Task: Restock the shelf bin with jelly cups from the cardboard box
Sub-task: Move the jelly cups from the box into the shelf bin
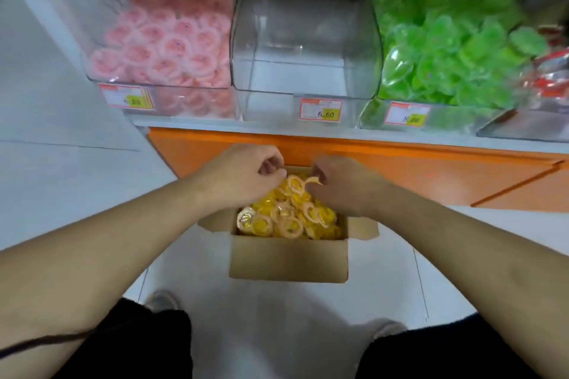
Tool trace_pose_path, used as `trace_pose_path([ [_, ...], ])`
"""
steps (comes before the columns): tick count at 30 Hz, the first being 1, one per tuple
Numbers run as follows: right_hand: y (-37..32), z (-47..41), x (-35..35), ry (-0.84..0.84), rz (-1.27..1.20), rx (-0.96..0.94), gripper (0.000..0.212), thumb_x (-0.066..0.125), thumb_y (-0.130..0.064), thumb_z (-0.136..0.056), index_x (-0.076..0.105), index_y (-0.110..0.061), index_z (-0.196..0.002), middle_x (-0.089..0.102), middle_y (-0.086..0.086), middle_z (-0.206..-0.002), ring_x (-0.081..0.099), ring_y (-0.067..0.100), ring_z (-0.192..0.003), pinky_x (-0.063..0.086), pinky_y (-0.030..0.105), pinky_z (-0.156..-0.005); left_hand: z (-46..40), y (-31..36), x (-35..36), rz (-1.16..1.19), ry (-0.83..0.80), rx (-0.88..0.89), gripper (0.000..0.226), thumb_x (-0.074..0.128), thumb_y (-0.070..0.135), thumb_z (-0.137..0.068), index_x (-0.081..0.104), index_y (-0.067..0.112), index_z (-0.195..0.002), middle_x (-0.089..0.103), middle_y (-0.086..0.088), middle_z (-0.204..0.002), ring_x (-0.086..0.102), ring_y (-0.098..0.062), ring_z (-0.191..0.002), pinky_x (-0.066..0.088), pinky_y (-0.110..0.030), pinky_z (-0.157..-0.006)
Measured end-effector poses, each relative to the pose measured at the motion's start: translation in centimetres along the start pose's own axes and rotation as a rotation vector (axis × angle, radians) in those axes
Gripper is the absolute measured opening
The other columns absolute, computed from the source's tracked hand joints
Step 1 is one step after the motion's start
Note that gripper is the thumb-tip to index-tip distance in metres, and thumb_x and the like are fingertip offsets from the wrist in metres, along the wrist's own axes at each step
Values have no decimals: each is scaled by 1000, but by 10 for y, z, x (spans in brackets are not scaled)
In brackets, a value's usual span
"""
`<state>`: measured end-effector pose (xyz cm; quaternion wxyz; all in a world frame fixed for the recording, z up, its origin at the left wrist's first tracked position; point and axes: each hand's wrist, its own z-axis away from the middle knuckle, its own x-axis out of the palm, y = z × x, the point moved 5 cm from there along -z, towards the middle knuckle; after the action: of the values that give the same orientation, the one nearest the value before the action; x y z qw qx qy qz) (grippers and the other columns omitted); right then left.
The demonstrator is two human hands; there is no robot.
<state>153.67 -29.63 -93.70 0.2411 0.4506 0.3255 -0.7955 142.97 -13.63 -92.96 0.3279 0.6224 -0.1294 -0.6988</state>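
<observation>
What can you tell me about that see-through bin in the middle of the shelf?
The middle bin looks like clear hard plastic with rounded corners and a curved back, open at the front top. It appears empty; nothing shows through its walls but the pale shelf. A price label with a yellow patch hangs on its low front lip. It stands upright on the shelf edge between the pink-filled bin and the green-filled bin, close against both. Neither hand touches it.

Even, bright light is seen; edges are bent by wide-angle distortion, and motion blur is spread throughout.
</observation>
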Motion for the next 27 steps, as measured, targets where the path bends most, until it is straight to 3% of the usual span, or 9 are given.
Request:
trace_pose_path([
  [8, 3, 52, 20, 138, -1, 112, 37, 46, -63, -83, 57, -34, -103, 65, -11, -92, 63, 17, -88, 59, 43, -80, 59, 2, 13, -98, 54, -10, 26, 64, 49, -96, 70, 31, -114, 67, 17, -101, 64, -3, -92, 58, -34, -86],
  [10, 4, 59, 30, 122, -44, 131, 33, 51, -57, -89, 57, -30, -107, 64, -10, -94, 62, 15, -87, 58, 38, -81, 66, 1, 15, -163, 59, -11, 29, 63, 51, -95, 70, 31, -116, 67, 16, -104, 63, -4, -93, 57, -32, -87],
  [13, 5, 66, 42, 85, -162, 148, 31, 57, -47, -98, 53, -26, -121, 60, -7, -101, 60, 11, -88, 56, 29, -71, 72, -5, 19, -76, 87, -50, 32, 65, 51, -95, 68, 32, -119, 63, 17, -108, 60, -2, -97, 57, -30, -88],
  [19, 18, 60, 60, 99, -266, 158, 40, 61, -39, -98, 50, -25, -133, 54, -2, -113, 57, 12, -86, 47, 25, -63, 62, -20, 38, 45, 20, -106, 51, 67, 59, -91, 57, 36, -135, 60, 17, -122, 60, -5, -108, 58, -30, -91],
  [24, 31, 18, 72, 112, -283, 151, 53, 66, -44, -96, 44, -35, -143, 52, -7, -135, 55, 10, -103, 44, 17, -71, 17, -43, 55, 47, 30, -157, 61, 70, 65, -85, 56, 34, -137, 61, 14, -130, 60, -9, -115, 56, -36, -97],
  [27, 39, -15, 82, 120, -284, 140, 61, 69, -42, -94, 44, -35, -149, 49, -6, -148, 53, 16, -126, 44, 21, -94, -12, -61, 73, 44, 12, -200, 65, 71, 65, -85, 52, 37, -140, 60, 11, -137, 60, -13, -122, 56, -39, -100],
])
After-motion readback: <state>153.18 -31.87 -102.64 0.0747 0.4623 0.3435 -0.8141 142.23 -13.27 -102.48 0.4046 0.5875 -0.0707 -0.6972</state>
